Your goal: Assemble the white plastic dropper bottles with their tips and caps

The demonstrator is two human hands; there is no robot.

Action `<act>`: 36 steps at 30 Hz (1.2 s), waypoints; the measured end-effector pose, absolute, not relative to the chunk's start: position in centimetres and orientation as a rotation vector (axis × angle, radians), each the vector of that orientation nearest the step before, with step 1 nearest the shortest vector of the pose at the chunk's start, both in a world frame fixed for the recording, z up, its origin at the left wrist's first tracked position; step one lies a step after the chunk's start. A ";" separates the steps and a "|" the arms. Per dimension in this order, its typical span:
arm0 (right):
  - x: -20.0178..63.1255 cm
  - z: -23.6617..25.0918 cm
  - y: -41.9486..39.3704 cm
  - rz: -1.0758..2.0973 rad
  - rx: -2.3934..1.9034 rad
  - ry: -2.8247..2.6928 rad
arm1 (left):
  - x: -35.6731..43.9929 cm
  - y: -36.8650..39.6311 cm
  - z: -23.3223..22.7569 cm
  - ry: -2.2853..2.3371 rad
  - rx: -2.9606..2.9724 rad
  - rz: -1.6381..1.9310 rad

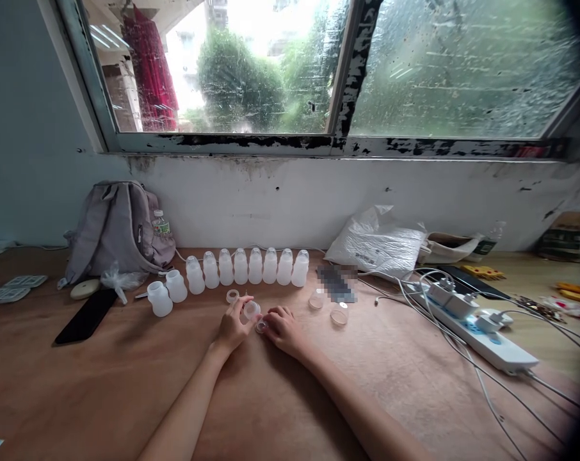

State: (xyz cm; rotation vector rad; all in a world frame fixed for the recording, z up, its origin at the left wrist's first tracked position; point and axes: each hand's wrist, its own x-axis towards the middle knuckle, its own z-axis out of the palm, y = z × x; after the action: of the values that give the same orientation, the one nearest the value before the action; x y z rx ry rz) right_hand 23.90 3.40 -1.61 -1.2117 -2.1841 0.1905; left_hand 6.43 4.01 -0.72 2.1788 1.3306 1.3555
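Your forearms enter from the lower edge, cut off at the elbows, and meet mid-table. Your left hand has its fingers closed around a small translucent cap, lifted slightly off the wood; its axis appears tilted up toward the window, though the exact direction is hard to make out. Your right hand lies knuckles-up, fingertips pinching a tiny clear piece against the table; what that piece is cannot be told. Just beyond sits a white ring, and to the right two shallow clear discs, near a blurred-out patch. Further back stands a row of white bottles, upright, necks up; contents cannot be determined. A black phone lies left, a grey backpack holds a water bottle in its side pocket, and a power strip with tangled cables lies right.
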 end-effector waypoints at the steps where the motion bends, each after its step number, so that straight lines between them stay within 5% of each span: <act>1: 24.0 -1.7 3.2 0.210 -1.213 -2.185 | 6.6 3.9 -0.6 1.296 2.212 1.327; 15: 24.3 -3.1 4.2 0.303 -1.283 -1.826 | 7.5 3.6 -0.8 1.273 2.440 0.884; 36: 22.2 -2.0 3.0 0.300 -1.238 -1.963 | 7.4 4.0 -1.6 1.367 2.365 0.889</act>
State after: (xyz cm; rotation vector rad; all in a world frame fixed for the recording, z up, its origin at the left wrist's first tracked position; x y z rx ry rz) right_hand 22.15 3.02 -2.01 -1.2384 -1.9627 0.3000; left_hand 7.40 3.99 -1.57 2.3649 1.3673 0.8885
